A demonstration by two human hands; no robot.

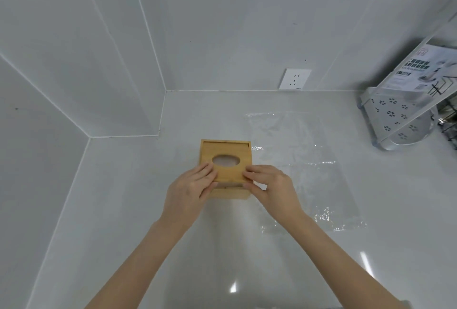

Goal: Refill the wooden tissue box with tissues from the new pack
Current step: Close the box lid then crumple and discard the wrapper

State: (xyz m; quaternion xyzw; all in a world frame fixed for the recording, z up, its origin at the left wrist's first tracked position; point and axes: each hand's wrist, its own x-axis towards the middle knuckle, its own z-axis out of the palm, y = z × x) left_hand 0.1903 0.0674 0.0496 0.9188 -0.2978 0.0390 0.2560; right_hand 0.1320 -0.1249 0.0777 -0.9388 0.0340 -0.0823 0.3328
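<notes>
My left hand (195, 186) and right hand (268, 185) both lay on the wooden tissue box (226, 169), fingers flat and close together on the sliding lid (228, 160), thumbs tucked at the near edge; neither was closed around anything, they only pressed on the lid from either side of its oval opening (226, 161). The box stood on the white counter (123, 209) directly under my fingertips, and the lid sat a little short of its frame, a gap showing at the edge nearest my wrists. I judged this to be the step of working the lid along its grooves, though from this one look I could not say whether it was going on or coming off. Through the oval I made out something pale, but could not tell if that was tissue or only the bottom of the box. Just past my right hand lay a flat clear plastic wrapper (304, 167), seemingly empty; I saw no stack of tissues anywhere. The next move called for even pressure from both hands so the lid would not jam askew. Far beyond my right hand a white perforated rack (395, 116) was cut off by the edge of my view.
</notes>
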